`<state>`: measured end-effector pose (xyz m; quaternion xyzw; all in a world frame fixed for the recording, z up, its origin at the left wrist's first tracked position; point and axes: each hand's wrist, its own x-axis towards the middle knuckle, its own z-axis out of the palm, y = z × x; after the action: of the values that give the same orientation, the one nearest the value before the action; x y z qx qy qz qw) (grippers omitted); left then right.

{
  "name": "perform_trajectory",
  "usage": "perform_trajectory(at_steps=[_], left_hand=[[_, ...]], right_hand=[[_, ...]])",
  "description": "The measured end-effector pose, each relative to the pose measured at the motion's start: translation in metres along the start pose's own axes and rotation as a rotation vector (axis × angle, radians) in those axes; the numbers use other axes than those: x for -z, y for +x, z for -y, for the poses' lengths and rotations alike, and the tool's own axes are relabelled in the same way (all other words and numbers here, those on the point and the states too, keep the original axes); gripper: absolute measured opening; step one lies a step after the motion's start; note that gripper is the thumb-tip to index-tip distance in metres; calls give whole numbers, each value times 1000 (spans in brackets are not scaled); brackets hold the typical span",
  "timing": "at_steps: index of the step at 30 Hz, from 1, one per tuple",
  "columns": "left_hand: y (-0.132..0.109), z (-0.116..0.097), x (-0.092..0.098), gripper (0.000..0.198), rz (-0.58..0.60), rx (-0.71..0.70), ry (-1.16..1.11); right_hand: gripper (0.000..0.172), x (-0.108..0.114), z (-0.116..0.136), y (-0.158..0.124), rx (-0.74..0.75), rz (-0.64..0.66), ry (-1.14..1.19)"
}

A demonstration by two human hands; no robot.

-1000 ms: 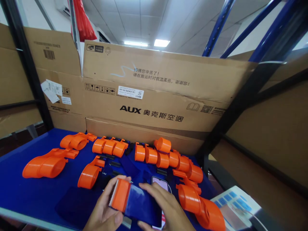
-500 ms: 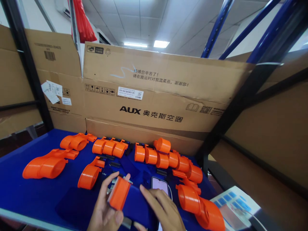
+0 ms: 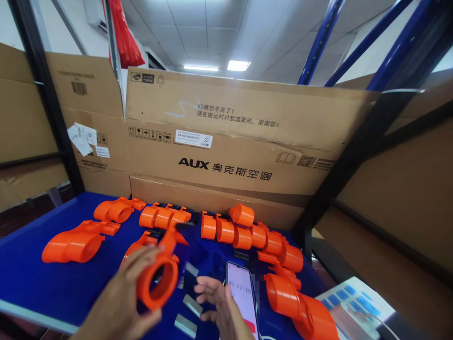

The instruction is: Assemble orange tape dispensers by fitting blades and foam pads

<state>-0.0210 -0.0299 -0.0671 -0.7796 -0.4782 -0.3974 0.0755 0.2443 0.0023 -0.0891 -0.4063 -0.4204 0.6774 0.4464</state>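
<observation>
Cardboard (image 3: 230, 148) backs the blue desk (image 3: 21, 264). On my remote feed, the left hand (image 3: 127, 283) clamps the side of an orange ring piece (image 3: 166, 258) above the desk, presumably leaving its bore clear; the right hand (image 3: 224, 304), empty and half-curled, hangs apart near grey strips (image 3: 186, 326) and a phone (image 3: 240, 290), with other orange pieces (image 3: 242, 237) lined up beyond, likely for reach. Held piece: bright, tilted, thick-rimmed, slightly blurred.

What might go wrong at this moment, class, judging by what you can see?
The right hand overlaps the phone, so its thumb might accidentally tap the timer screen. The orange holder is gripped only by the left hand, so it could slip, perhaps onto the loose silver strips below.
</observation>
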Motion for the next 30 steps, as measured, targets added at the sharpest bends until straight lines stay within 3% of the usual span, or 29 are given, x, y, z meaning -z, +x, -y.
perform_trajectory(at_steps=[3, 6, 9, 13, 18, 23, 26, 30], left_hand=[[38, 62, 43, 71, 62, 8, 268], [72, 124, 66, 68, 160, 26, 306], [90, 168, 66, 72, 288, 15, 316], [90, 195, 47, 73, 434, -6, 306], [84, 208, 30, 76, 504, 19, 269], [88, 203, 39, 86, 534, 13, 194], [86, 181, 52, 81, 544, -10, 133], [77, 130, 66, 65, 650, -64, 24]], right_hand=[[81, 14, 14, 3, 101, -24, -62], [77, 18, 23, -2, 210, 13, -126], [80, 14, 26, -5, 250, 46, -195], [81, 10, 29, -6, 283, 42, -212], [76, 8, 36, -9, 302, 4, -232], [57, 8, 54, -8, 306, 21, -375], [43, 8, 68, -6, 332, 0, -500], [35, 10, 76, -4, 351, -9, -486]])
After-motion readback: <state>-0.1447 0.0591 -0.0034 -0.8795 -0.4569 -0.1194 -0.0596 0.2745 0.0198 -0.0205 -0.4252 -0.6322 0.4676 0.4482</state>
